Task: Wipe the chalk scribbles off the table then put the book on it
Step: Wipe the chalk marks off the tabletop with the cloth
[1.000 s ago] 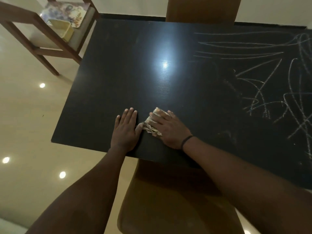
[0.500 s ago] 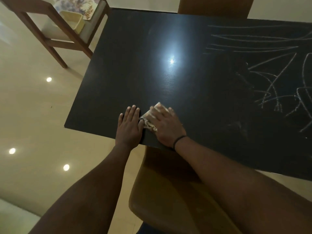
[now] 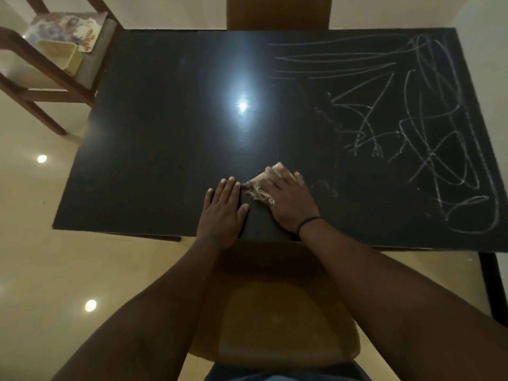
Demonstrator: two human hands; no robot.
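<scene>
Two hands flat near the front edge of the black rectangular table (image 3: 170, 138): left hand (image 3: 223, 213) with straight fingers pressed on bare wood, right hand (image 3: 288, 203) spread over a crumpled pale cloth (image 3: 259, 185). White chalk scribbles (image 3: 412, 127) across the right half. Floral-covered book (image 3: 68, 28) on a wooden chair (image 3: 55, 86), far left.

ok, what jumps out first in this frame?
White chalk scribbles cover the right part of the black table; the left part reads bare, with a bright lamp glare mid-table. Near the front edge, the right hand presses a cloth flat, the left hand resting beside it.
</scene>
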